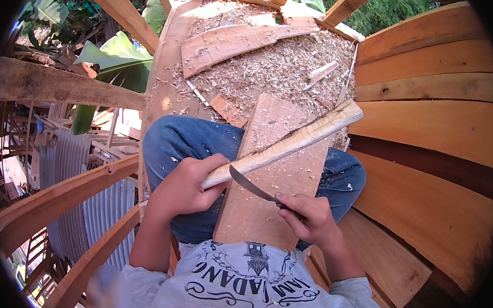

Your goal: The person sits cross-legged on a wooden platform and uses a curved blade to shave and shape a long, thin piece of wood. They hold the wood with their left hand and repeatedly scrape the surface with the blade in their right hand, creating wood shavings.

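The left hand [183,186] was closed in a fist around the near end of a pale wooden stick [291,143], fingers wrapped over the top. The stick ran up and to the right from that grip, its far end clear of the lap and its length lying across a flat board [272,203] that rested over the person's knees. The right hand [312,217] was clenched on the handle of a knife [251,185]; the dark curved blade pointed up and left, its edge touching the underside of the stick just beside the left hand. Both legs were in blue jeans [183,138], flecked with shavings.

Ahead of the knees, a thick layer of wood shavings [275,67] covered the plank floor. A curved offcut plank [234,42] lay on the shavings further out, and a small flat scrap of wood [227,110] lay near the left knee. Broad curved planks [431,126] rose along the right side. Curved timber ribs [62,193] stood on the left, with corrugated metal sheeting [103,213] seen below between them.
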`<state>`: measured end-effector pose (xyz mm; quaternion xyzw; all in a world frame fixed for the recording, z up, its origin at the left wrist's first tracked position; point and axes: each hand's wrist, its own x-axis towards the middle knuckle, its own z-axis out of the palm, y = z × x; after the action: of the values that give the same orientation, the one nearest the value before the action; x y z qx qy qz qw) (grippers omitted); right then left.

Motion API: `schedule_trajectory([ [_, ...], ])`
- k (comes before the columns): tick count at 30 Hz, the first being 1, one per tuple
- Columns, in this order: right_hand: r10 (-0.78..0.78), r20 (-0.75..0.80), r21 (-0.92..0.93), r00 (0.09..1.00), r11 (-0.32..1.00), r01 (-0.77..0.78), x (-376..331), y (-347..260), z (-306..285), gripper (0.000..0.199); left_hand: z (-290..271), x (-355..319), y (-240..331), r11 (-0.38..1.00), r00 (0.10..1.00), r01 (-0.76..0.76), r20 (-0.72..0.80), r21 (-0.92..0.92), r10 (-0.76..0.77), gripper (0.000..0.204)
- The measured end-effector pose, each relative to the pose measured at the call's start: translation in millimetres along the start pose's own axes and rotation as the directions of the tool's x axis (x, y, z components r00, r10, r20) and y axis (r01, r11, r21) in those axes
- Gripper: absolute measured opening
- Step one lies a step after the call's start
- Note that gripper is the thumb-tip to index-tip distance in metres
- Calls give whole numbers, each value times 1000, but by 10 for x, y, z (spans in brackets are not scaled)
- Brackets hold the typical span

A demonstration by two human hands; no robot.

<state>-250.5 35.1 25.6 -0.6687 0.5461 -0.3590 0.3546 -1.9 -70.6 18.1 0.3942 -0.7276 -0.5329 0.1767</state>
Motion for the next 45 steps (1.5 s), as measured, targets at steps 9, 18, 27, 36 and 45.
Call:
schedule_trajectory([
  [9, 89, -174, 103, 981, 992, -72, -56, -30, -128, 27, 35, -11, -2, 1000, 999, 27, -46, 16, -27, 21],
  [18, 196, -163, -21, 967, 979, -202, -86, -183, -193, 27, 91, -36, -65, 999, 996, -5, -94, 33, 8, 23],
  [27, 240, -160, -3, 958, 970, -243, -79, -205, -109, 26, 85, -41, -90, 1000, 997, -21, -79, 11, 22, 30],
  [36, 310, -300, 333, 902, 920, -205, -171, -111, -72, 29, 97, -43, -107, 1000, 995, -8, -100, 19, 10, 26],
  [45, 364, -318, 267, 876, 920, -285, -154, -107, -75, 31, 87, -29, -87, 1000, 995, 14, -95, -7, -14, 25],
])
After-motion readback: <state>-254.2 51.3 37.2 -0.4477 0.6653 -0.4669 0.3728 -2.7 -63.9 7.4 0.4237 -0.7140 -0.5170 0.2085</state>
